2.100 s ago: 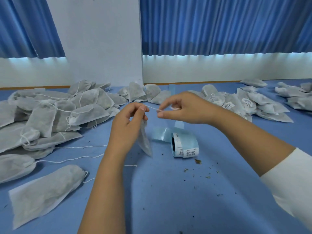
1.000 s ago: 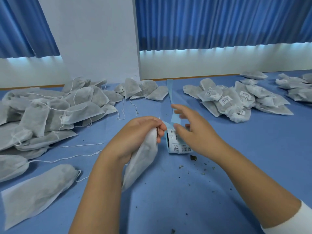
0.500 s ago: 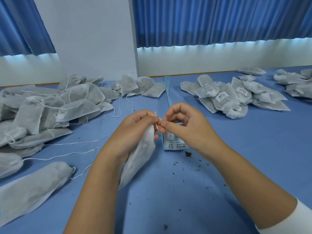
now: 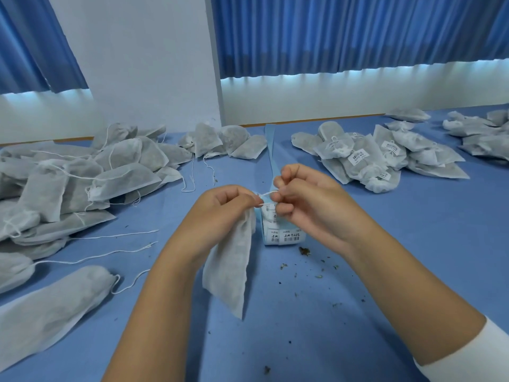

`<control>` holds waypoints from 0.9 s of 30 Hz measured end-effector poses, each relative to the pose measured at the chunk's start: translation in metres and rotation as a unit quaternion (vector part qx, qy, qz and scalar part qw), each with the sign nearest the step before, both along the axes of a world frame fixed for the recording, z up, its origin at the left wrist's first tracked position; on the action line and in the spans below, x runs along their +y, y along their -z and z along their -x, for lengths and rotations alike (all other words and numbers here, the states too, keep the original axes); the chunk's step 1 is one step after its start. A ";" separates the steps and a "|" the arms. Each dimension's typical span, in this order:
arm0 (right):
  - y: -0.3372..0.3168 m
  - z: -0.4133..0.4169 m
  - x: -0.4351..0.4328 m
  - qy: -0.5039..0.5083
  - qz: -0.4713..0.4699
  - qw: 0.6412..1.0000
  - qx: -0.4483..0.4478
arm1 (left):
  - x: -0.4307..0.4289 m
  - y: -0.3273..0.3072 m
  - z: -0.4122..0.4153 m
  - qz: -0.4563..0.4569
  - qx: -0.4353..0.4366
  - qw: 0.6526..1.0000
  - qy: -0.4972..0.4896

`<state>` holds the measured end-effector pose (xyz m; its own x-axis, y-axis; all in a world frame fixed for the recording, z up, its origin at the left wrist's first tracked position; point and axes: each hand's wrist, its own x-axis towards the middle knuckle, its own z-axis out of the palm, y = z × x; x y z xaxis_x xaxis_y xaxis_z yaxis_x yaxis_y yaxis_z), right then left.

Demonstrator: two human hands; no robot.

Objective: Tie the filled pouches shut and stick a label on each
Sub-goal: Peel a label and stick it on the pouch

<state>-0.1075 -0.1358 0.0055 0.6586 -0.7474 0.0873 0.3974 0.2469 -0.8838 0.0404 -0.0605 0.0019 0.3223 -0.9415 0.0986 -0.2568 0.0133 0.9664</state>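
Observation:
My left hand [image 4: 220, 213] grips the gathered neck of a grey fabric pouch [image 4: 230, 267], which hangs down from it above the blue table. My right hand [image 4: 305, 205] pinches the pouch's white drawstring [image 4: 268, 193], stretched short between the two hands. Just behind my hands stands a roll of barcode labels [image 4: 283, 234] on blue backing, partly hidden by my fingers. Its backing strip [image 4: 271, 150] runs away toward the wall.
A heap of untied pouches [image 4: 82, 177] with loose strings covers the left side, one pouch [image 4: 49, 307] lying near the front left. Tied, labelled pouches [image 4: 366, 158] are piled at the right, more at the far right [image 4: 479, 133]. Herb crumbs [image 4: 304, 250] dot the table.
My right hand left the string, reached toward the label roll, then came back and pinched the string beside my left hand. The pouch has dropped lower and now hangs from my left hand.

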 end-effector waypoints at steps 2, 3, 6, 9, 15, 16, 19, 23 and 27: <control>0.000 0.003 0.000 0.033 0.110 0.989 0.091 | 0.000 0.000 -0.001 0.000 -0.003 1.000 -0.005; 0.001 0.005 0.001 0.057 0.192 0.967 0.159 | 0.001 0.000 -0.001 -0.003 -0.007 1.000 -0.003; 0.003 0.004 0.005 0.094 0.331 0.908 0.239 | 0.001 0.001 -0.001 -0.023 -0.025 0.999 0.003; 0.006 -0.001 0.007 0.118 0.366 0.894 0.232 | 0.002 0.001 -0.001 -0.032 -0.037 0.999 0.013; 0.010 0.001 0.001 0.117 0.346 0.903 0.226 | 0.001 0.003 -0.002 -0.037 -0.041 0.998 0.005; 0.009 0.002 -0.001 0.110 0.332 0.909 0.224 | 0.001 0.003 -0.003 -0.037 -0.042 0.998 -0.003; 0.008 0.007 -0.009 0.072 0.284 0.926 0.237 | 0.000 0.004 -0.004 -0.040 -0.054 0.998 -0.014; 0.010 0.008 -0.011 0.032 0.261 0.933 0.247 | -0.001 0.006 -0.003 -0.042 -0.072 0.996 -0.023; 0.012 0.007 -0.010 0.025 0.242 0.944 0.223 | 0.000 0.005 -0.002 -0.041 -0.056 0.997 -0.018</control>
